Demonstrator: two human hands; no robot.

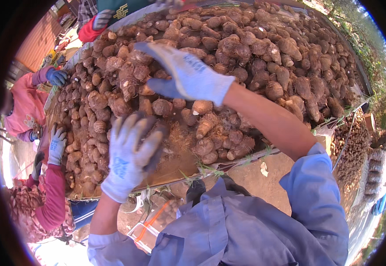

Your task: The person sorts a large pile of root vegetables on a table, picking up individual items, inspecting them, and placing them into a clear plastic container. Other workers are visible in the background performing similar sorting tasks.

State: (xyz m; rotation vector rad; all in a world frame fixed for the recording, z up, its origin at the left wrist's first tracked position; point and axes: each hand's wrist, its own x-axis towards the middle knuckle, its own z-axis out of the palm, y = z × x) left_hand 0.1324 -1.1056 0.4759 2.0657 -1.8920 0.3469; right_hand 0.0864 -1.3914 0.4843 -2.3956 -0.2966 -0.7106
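A broad heap of brown, hairy taro corms (228, 46) covers a table before me. My left hand (131, 151), in a light glove with dark palm and fingertips, is spread palm down over the near edge of the heap, its fingers apart and blurred. Farther out, my right hand (188, 71), in a matching glove, reaches leftwards over the corms with thumb and fingers apart; no corm shows in it. Smaller corms lie to the left of my left hand. Between my hands and the table's near edge is brown soil-stained board (176, 163).
Co-workers' gloved hands rest at the table's left side (57, 143), (56, 77) and far side (103, 19). A crate with an orange strap (149, 226) stands below the near edge. Another large heap of corms (351, 146) lies on the ground at right.
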